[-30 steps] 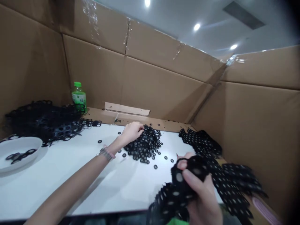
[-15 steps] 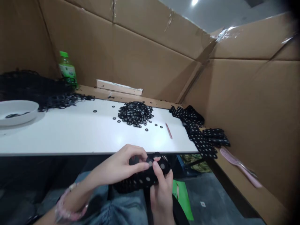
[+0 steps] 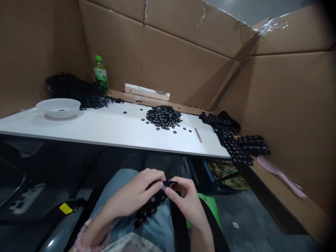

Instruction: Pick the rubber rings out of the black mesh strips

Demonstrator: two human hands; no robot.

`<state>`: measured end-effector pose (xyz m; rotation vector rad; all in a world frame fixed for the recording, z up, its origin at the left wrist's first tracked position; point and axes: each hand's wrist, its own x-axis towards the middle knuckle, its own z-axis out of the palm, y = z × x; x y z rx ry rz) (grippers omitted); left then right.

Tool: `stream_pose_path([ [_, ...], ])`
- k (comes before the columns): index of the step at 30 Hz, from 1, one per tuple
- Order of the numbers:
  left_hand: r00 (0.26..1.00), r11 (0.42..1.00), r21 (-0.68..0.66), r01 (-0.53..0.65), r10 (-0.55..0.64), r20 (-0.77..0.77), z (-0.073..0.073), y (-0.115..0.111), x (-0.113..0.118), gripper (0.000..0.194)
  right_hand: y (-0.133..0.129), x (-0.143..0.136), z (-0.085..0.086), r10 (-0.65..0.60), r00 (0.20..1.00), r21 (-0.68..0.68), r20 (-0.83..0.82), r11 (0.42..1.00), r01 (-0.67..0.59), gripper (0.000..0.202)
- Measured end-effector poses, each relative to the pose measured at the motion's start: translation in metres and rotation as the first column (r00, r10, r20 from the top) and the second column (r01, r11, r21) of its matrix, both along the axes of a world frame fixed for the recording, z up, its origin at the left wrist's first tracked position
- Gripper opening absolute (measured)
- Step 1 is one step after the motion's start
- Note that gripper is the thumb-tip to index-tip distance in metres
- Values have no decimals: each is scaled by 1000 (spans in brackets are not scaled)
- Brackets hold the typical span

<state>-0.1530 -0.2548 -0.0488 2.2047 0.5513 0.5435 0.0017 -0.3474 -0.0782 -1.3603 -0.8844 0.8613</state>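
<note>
Above my lap, both hands grip a black strip with pale round dots (image 3: 154, 203). My left hand (image 3: 140, 190) has its thumb and fingers closed on the strip's upper end. Pressed near the same end is the thumb of my right hand (image 3: 185, 196), its fingers curled behind. The strip hangs down from the left hand over my jeans. Fingers hide part of it. On the white table (image 3: 105, 131) in front lies a pile of small black rings with pale centres (image 3: 164, 117), several of them scattered loose around it.
A white bowl (image 3: 58, 108) stands left, near a tangled black heap (image 3: 76, 89) and a green-capped bottle (image 3: 101, 75). Right of the pile lies a pen (image 3: 198, 135). Black dotted strips (image 3: 231, 140) and a pink hairbrush (image 3: 282, 176) lie right. Cardboard walls (image 3: 183, 56) enclose the table.
The view has shifted left, showing more of the floor. My right hand has turned, its fingers now curled beside the left thumb, and the strip hangs lower and narrower between the hands.
</note>
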Motion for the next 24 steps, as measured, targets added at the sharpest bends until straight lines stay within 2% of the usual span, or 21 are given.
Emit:
stream_pose_path([
  [3,999,999,-27,28,-28,25,0,-4,-9,16,-2,-13,-4,50,993,45,-106,998,-45,19],
  [7,999,999,-50,2,0,40,-4,-7,-14,16,-6,-23,-10,37,978,80,-205,997,-21,20],
  [9,997,999,-32,-33,35,68,-7,-8,-12,14,-5,-28,-12,32,986,91,-165,996,-17,18],
  [14,955,978,-8,-208,205,214,-20,-19,-4,13,-2,-45,-12,-32,999,139,-16,990,34,16],
  [18,958,978,-134,-162,188,216,-35,-29,-5,17,-7,-56,-19,-1,997,147,81,989,-11,17],
  [21,930,942,-248,-228,286,231,-46,-17,-17,23,-12,-58,-28,-13,999,141,35,990,8,15],
  [22,899,915,-285,-285,358,252,-47,-8,-23,23,-13,-57,-30,-50,998,137,-30,989,54,15],
  [24,788,845,-335,-416,519,332,-41,16,-39,20,-12,-51,-27,-174,959,112,-223,973,203,19],
])
